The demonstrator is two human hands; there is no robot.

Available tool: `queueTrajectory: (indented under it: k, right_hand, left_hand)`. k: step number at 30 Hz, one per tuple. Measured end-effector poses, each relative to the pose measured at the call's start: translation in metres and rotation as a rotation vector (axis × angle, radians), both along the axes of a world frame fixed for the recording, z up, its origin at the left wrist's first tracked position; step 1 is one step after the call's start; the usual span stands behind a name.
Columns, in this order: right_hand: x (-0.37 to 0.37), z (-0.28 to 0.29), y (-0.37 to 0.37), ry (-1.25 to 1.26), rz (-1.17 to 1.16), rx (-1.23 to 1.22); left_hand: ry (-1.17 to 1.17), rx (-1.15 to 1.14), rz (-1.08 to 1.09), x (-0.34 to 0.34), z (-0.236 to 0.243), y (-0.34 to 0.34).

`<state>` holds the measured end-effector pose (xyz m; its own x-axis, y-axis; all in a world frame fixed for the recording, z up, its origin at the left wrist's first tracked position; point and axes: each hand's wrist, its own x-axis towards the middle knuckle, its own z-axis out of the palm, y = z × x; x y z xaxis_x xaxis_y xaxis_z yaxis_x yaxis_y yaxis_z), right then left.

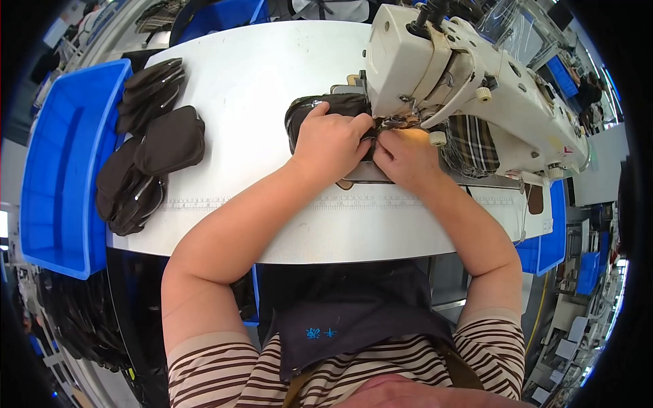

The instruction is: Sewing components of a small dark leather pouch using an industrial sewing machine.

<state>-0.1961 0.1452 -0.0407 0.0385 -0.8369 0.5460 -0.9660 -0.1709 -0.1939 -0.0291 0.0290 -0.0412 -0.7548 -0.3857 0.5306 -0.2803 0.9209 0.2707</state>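
Observation:
A white industrial sewing machine [398,61] stands at the upper right of the white table [252,88]. Beside its needle lies a dark brown zipped pouch [340,104]. My left hand [330,143] grips this pouch with curled fingers, its index finger near the zipper. My right hand [405,153] pinches the pouch's right edge just under the presser foot area; its fingertips are partly hidden. Brown plaid fabric [476,146] shows right of my right hand, beneath the machine arm.
Dark pouches [170,139] lie in piles along the table's left side, beside a long blue bin [68,166]. Another blue bin [551,241] sits below the table's right end. A curved ruler strip runs along the table's front. A person [588,92] is at the far upper right.

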Motion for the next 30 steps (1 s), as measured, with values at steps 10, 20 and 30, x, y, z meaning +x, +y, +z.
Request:
queueTrajectory:
  k: [10,20,30]
  right_hand:
    - [0.001,0.004,0.000,0.103,0.023,0.000]
    - [0.002,0.007,0.003,0.208,-0.008,-0.018]
    - [-0.014,0.006,0.006,0.444,0.138,-0.026]
  left_hand:
    - [-0.031,-0.151,-0.016,0.004,0.003,-0.003]
    - [-0.132,0.529,-0.329,0.017,0.023,-0.028]
    - [-0.205,0.361,-0.447,0.008,0.016,-0.041]
